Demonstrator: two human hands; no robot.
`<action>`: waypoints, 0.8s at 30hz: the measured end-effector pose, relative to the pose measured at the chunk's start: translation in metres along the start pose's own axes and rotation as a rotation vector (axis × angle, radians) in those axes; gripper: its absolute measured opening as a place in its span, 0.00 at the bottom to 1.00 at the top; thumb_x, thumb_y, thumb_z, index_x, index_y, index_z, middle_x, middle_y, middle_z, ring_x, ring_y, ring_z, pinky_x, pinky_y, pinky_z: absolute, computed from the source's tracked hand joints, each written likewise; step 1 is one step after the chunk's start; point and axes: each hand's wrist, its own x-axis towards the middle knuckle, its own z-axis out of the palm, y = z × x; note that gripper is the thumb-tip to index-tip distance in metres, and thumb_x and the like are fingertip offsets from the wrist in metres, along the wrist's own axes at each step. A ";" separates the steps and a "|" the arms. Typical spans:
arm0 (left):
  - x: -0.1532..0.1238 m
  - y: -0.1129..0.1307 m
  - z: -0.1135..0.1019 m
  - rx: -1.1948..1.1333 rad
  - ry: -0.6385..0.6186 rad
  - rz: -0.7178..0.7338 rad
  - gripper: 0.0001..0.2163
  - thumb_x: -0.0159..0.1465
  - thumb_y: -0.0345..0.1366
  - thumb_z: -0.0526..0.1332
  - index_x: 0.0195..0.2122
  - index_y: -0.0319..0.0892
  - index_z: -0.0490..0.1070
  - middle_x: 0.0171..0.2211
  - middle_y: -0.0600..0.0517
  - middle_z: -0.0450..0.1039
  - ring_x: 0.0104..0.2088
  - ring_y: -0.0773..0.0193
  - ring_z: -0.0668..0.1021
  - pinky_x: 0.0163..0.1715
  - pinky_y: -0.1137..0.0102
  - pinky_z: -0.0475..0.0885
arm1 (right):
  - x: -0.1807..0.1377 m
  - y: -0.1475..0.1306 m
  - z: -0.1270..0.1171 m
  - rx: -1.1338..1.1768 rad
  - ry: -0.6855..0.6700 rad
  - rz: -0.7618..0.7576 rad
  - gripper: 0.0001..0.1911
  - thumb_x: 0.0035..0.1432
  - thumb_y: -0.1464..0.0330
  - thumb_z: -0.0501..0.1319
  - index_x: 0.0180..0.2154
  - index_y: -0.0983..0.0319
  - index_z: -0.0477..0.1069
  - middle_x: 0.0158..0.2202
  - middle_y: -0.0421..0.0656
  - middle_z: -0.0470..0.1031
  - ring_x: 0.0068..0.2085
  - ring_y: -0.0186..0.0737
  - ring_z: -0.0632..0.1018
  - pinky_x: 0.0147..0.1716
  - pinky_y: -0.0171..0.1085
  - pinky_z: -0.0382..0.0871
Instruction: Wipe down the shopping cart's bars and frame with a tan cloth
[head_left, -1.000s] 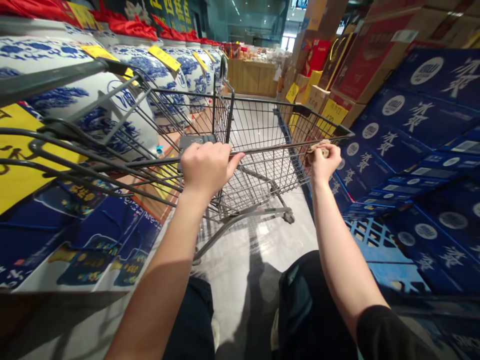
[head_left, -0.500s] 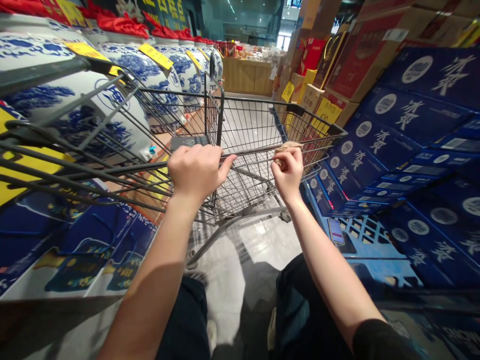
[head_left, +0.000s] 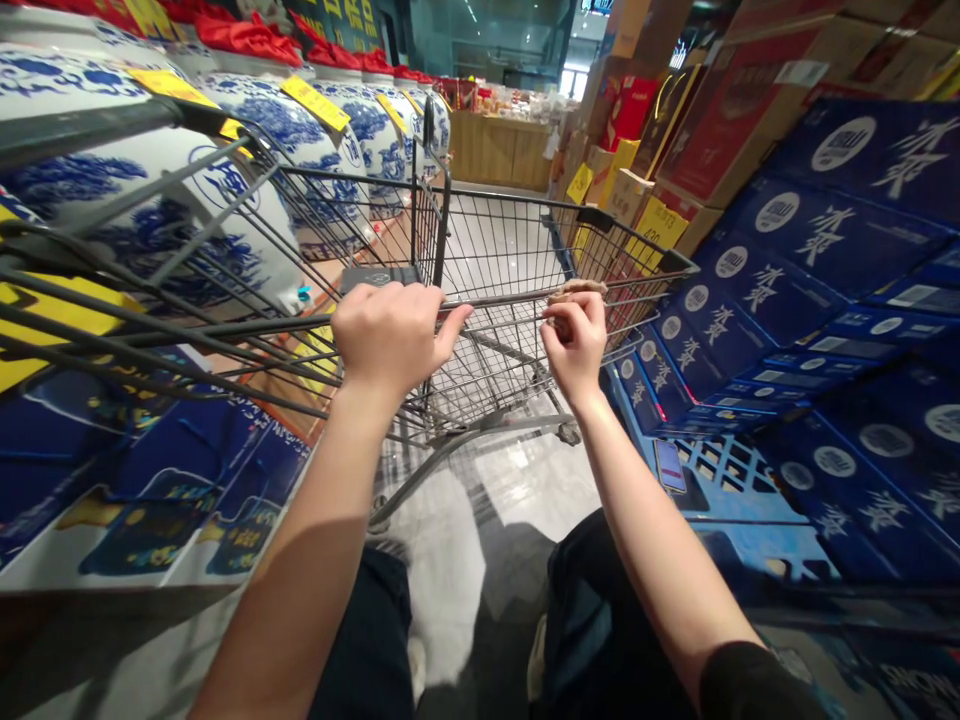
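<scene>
A dark metal shopping cart (head_left: 517, 200) with a wire basket stands in front of me. My left hand (head_left: 390, 340) is closed over the cart's near rim, its thumb stretched along the bar to the right. Farther right, my right hand (head_left: 576, 345) is pinched round a crumpled brown cloth (head_left: 577, 289) that lies over the same rim; the fingertips and part of the cloth are hidden. A dark flat panel (head_left: 379, 277) shows just beyond my left hand.
Big blue-and-white jars (head_left: 225, 230) with red cloth tops line the left, above blue gift boxes (head_left: 172, 470). Stacked blue cartons (head_left: 780, 280) rise on the right. A phone (head_left: 670, 466) lies by a blue plastic pallet (head_left: 750, 540). A wooden counter (head_left: 499, 150) stands ahead.
The view has shifted very slightly. Both hands keep their places on the cart rim, and the cloth under my right hand looks a little flatter.
</scene>
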 end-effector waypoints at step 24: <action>0.001 0.007 -0.007 0.027 -0.017 -0.012 0.20 0.71 0.53 0.53 0.31 0.47 0.75 0.28 0.47 0.79 0.33 0.50 0.78 0.34 0.59 0.62 | -0.005 -0.011 0.003 -0.077 -0.101 -0.231 0.07 0.58 0.74 0.59 0.32 0.56 0.71 0.40 0.41 0.69 0.47 0.41 0.73 0.48 0.45 0.73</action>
